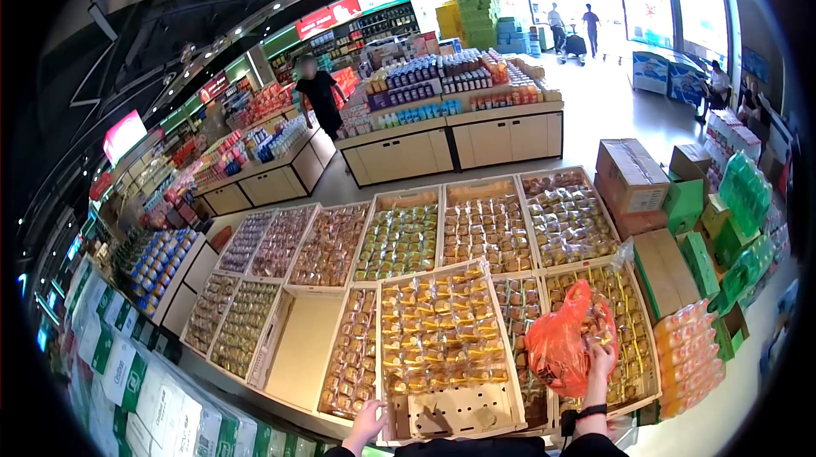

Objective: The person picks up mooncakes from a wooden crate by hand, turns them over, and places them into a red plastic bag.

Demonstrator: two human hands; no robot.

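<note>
My right hand [602,361], with a dark band on the wrist, is at the side of a red plastic bag [557,342]. Its fingers close on small wrapped snack packets [600,331] by the bag; how many is hard to make out. The bag rests over a crate of yellow-striped packets [633,346] at the front right. My left hand [367,423] is at the near left corner of a raised crate [493,423], fingers apart and nothing visible in them. Rows of yellow-wrapped packets [442,321] fill most of that crate, while its perforated bottom shows at the near end.
More snack crates [399,236] spread behind, and a bare wooden compartment [297,346] lies left. Cardboard boxes [631,172] and orange bottles [688,355] stand right. Wrapped white-green packs [161,397] border the left. A person in black [320,96] is in the aisle beyond.
</note>
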